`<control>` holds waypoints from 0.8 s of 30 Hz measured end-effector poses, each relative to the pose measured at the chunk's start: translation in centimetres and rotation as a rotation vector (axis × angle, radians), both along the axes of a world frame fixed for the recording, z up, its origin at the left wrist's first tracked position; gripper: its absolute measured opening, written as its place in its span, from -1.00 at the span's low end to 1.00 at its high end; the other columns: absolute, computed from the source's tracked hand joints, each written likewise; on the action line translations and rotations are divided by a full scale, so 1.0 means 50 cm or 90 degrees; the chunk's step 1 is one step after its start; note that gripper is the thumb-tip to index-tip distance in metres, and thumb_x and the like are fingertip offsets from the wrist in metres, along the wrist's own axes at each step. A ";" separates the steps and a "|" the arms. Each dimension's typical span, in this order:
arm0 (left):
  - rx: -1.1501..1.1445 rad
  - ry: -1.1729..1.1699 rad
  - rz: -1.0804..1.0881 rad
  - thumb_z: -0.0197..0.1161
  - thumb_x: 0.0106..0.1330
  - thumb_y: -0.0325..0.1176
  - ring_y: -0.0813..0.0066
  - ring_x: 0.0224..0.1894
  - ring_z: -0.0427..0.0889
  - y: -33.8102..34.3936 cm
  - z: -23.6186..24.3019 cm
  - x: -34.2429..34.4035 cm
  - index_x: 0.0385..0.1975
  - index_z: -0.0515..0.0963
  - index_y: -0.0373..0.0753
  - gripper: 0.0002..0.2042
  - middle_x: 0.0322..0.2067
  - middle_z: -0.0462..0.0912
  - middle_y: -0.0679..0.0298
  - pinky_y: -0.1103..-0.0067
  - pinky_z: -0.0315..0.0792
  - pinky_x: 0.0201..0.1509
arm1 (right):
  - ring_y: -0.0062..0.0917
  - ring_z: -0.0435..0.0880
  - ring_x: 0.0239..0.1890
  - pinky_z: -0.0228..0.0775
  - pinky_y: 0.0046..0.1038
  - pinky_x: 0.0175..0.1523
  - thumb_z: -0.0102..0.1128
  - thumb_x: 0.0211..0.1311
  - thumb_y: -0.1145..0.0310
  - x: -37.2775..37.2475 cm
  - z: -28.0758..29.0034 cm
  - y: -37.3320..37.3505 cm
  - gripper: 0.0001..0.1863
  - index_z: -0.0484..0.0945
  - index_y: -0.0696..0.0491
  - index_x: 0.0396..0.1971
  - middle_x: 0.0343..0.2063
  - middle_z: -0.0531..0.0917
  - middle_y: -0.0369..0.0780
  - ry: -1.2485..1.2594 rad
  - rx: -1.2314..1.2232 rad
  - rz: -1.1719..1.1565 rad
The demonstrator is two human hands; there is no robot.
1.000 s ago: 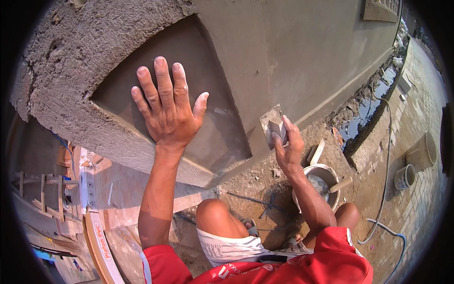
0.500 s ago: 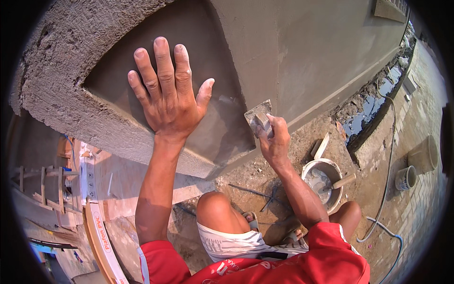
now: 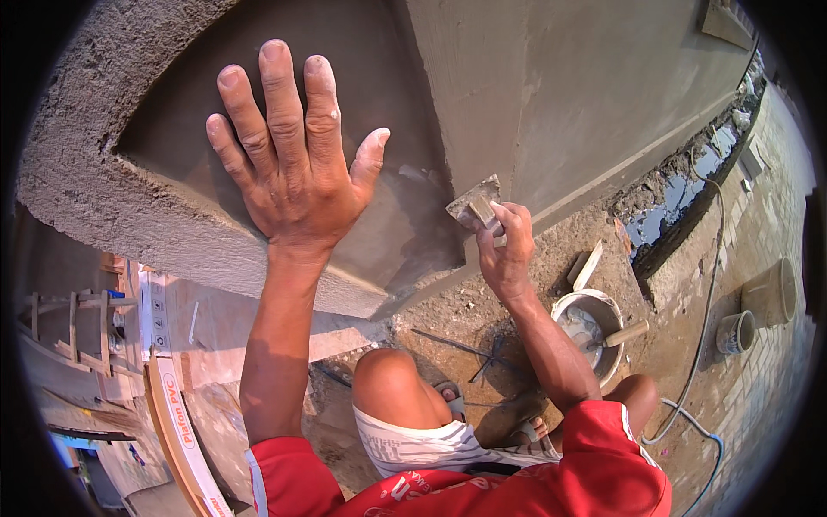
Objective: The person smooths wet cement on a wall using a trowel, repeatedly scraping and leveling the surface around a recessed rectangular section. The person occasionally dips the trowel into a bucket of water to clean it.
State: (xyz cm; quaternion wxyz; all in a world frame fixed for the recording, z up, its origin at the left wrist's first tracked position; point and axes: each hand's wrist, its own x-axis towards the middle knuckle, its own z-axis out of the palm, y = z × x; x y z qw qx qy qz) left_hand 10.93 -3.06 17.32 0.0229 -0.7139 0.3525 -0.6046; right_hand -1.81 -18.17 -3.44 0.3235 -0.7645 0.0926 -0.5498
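Observation:
My left hand is spread flat, palm down, over the dark plastered recess in the wall; whether it presses on the surface I cannot tell. White residue marks its fingertips. My right hand grips a small mortar-caked float by its block handle, at the recess's right edge beside the smooth plastered wall. Rough render borders the recess's left and lower sides. Below my right hand, a bucket of mortar holds a tool with a wooden handle, partly hidden by my forearm.
At right stand two buckets on pavers, beside a hose. A muddy, wet trench runs along the wall. At lower left are a wooden frame and a long boxed length. A white offcut lies by the mortar bucket.
My left hand has moved up and slightly left, still spread. My right hand with the float moved up-left to the recess's edge, then slightly right. The view has shifted slightly.

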 end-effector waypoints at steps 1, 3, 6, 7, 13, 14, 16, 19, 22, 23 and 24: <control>0.002 0.000 0.006 0.01 0.33 0.23 -0.05 0.47 0.00 0.003 0.002 -0.001 0.33 0.31 -0.19 -0.29 0.41 0.16 0.07 0.08 -0.16 0.48 | -0.27 0.57 -0.24 0.44 -0.34 -0.21 0.26 -0.03 0.73 0.001 -0.022 0.007 -0.50 0.42 0.13 -0.02 -0.22 0.53 -0.06 0.016 0.007 -0.009; -0.002 -0.001 0.000 0.01 0.33 0.24 -0.05 0.47 0.00 -0.008 0.000 0.000 0.32 0.31 -0.19 -0.28 0.41 0.16 0.08 0.08 -0.16 0.48 | -0.28 0.57 -0.26 0.45 -0.36 -0.23 0.25 -0.01 0.73 -0.013 -0.093 0.030 -0.51 0.42 0.13 -0.02 -0.22 0.54 -0.07 0.049 0.017 -0.039; -0.001 -0.004 0.003 0.01 0.32 0.25 -0.04 0.48 -0.01 0.001 -0.001 0.000 0.33 0.31 -0.18 -0.28 0.41 0.16 0.09 0.09 -0.16 0.48 | -0.25 0.53 -0.24 0.41 -0.30 -0.15 0.20 0.03 0.69 -0.068 -0.167 0.052 -0.52 0.42 0.14 0.02 -0.24 0.51 -0.07 0.125 0.136 0.000; -0.004 -0.006 0.000 0.01 0.32 0.25 -0.03 0.48 -0.01 -0.001 0.000 0.002 0.33 0.31 -0.18 -0.27 0.41 0.16 0.09 0.09 -0.16 0.49 | -0.21 0.51 -0.22 0.39 -0.26 -0.11 0.19 0.03 0.68 -0.074 -0.171 0.051 -0.51 0.41 0.15 0.03 -0.25 0.50 -0.06 0.139 0.171 0.004; 0.004 -0.008 0.015 0.02 0.31 0.26 -0.03 0.48 -0.01 0.003 -0.001 0.002 0.32 0.31 -0.17 -0.27 0.41 0.16 0.10 0.09 -0.15 0.49 | -0.30 0.51 -0.30 0.39 -0.36 -0.23 0.23 0.02 0.66 -0.019 0.083 0.012 -0.52 0.42 0.17 0.02 -0.29 0.48 -0.09 0.024 0.114 -0.004; 0.005 -0.006 0.014 0.02 0.31 0.26 -0.03 0.48 -0.01 0.004 0.000 0.002 0.33 0.31 -0.17 -0.27 0.41 0.16 0.10 0.09 -0.15 0.49 | -0.31 0.51 -0.31 0.39 -0.36 -0.25 0.23 0.02 0.66 -0.009 0.095 0.013 -0.52 0.42 0.17 0.01 -0.30 0.48 -0.09 0.026 0.100 -0.004; 0.001 0.000 0.008 0.03 0.31 0.26 -0.03 0.48 -0.01 0.000 0.001 -0.002 0.33 0.31 -0.17 -0.27 0.41 0.16 0.10 0.09 -0.15 0.48 | -0.31 0.50 -0.32 0.39 -0.36 -0.25 0.22 0.03 0.65 -0.009 0.019 0.028 -0.54 0.42 0.18 0.01 -0.32 0.48 -0.09 0.038 0.117 -0.013; -0.002 0.007 -0.006 0.04 0.30 0.25 -0.03 0.48 -0.01 -0.007 0.002 -0.003 0.33 0.31 -0.16 -0.27 0.41 0.16 0.11 0.08 -0.15 0.48 | -0.43 0.52 -0.35 0.40 -0.43 -0.27 0.20 0.08 0.63 -0.048 -0.158 0.051 -0.59 0.45 0.18 -0.01 -0.31 0.51 -0.15 0.126 0.095 -0.030; 0.001 0.007 0.002 0.05 0.30 0.24 -0.03 0.48 -0.01 0.000 -0.002 0.003 0.33 0.31 -0.16 -0.27 0.41 0.16 0.10 0.08 -0.15 0.48 | -0.50 0.57 -0.32 0.44 -0.47 -0.24 0.19 0.13 0.61 -0.066 -0.163 0.046 -0.62 0.45 0.19 0.00 -0.29 0.54 -0.17 0.140 0.140 -0.024; -0.002 0.001 0.005 0.04 0.30 0.24 -0.03 0.48 -0.01 0.002 0.000 0.003 0.33 0.31 -0.16 -0.27 0.41 0.16 0.11 0.08 -0.15 0.48 | -0.50 0.59 -0.30 0.46 -0.47 -0.22 0.19 0.15 0.60 -0.078 -0.133 0.044 -0.62 0.45 0.19 0.00 -0.28 0.55 -0.17 0.130 0.167 -0.019; -0.001 -0.001 0.008 0.04 0.30 0.25 -0.03 0.48 -0.01 0.004 0.000 0.003 0.33 0.30 -0.16 -0.27 0.41 0.16 0.11 0.08 -0.16 0.48 | -0.48 0.56 -0.31 0.43 -0.46 -0.23 0.19 0.11 0.61 -0.073 -0.087 0.033 -0.60 0.44 0.20 0.00 -0.31 0.52 -0.16 0.073 0.171 0.001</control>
